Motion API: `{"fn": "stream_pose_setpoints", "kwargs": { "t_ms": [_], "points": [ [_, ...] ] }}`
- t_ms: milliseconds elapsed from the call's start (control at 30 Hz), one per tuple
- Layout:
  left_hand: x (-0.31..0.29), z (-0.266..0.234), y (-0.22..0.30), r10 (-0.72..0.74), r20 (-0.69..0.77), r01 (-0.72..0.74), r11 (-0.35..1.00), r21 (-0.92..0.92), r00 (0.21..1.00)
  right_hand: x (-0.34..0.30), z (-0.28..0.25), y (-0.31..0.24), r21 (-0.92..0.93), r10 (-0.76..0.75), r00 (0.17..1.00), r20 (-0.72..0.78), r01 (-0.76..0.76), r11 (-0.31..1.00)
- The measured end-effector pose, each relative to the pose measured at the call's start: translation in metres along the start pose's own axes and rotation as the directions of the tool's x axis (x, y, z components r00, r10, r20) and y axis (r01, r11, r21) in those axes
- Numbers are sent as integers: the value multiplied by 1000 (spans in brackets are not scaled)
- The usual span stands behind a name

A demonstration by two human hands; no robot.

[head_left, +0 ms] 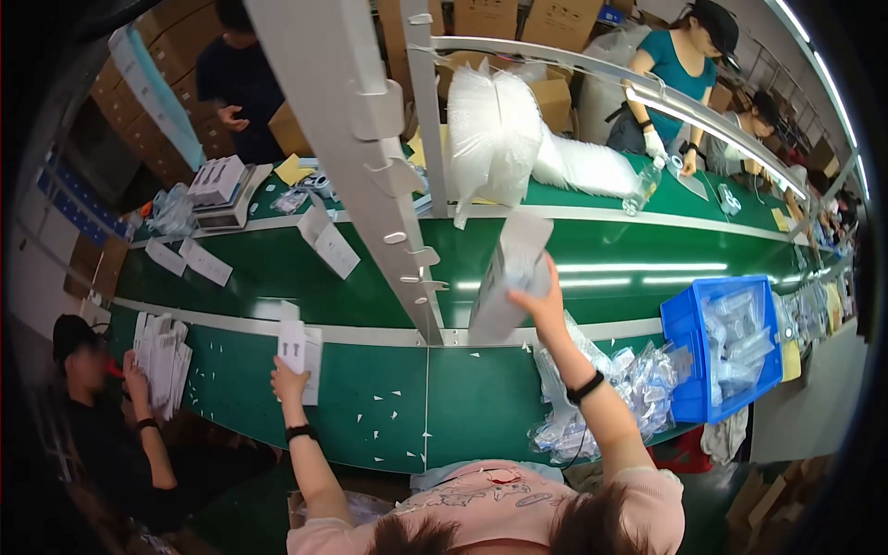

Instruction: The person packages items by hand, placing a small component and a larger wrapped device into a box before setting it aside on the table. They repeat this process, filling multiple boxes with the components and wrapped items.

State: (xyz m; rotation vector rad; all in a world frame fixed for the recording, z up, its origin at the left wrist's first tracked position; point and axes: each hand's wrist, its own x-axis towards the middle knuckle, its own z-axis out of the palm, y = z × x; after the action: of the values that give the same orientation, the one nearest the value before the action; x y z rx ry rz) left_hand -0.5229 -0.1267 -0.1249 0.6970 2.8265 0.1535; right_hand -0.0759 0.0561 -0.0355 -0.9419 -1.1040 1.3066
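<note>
In my right hand (541,303) is a white carton (499,294), slightly blurred, with its flap up. The fingers and thumb grip its right side above the green belt. My left hand (289,381) is closed on a white folded carton (292,342) with dark printed figures. A second white carton (314,370) lies on the green table just behind that hand. Beside my right forearm is a heap of clear plastic bags (629,393) with pale parts inside.
A blue bin (680,351) of bagged parts stands at the right. Small white scraps (379,418) dot the table. An open carton (330,245) sits on the belt (592,250); a grey post (370,176) rises mid-bench. At left, a co-worker (102,416) holds flat cartons (162,365).
</note>
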Motion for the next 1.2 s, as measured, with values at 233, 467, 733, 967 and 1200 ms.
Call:
{"fn": "stream_pose_setpoints", "kwargs": {
  "t_ms": [233,467,733,967,1200],
  "points": [
    [-140,-12,17,697,411,-401,692,-601,588,113,-10,72,-361,-238,954,-180,161,919],
    [-216,-8,58,874,425,-122,461,-879,236,54,-22,81,-546,-211,963,-169,87,833],
    [-265,26,130,920,241,-46,267,-963,309,-168,-19,23,185,85,955,283,-141,973],
    [-287,19,149,967,180,19,180,-984,181,-196,-42,14,92,137,950,282,-169,981],
    [-287,-21,160,960,164,24,162,-986,228,-179,-62,1,-122,303,796,525,-281,952]
  ]
}}
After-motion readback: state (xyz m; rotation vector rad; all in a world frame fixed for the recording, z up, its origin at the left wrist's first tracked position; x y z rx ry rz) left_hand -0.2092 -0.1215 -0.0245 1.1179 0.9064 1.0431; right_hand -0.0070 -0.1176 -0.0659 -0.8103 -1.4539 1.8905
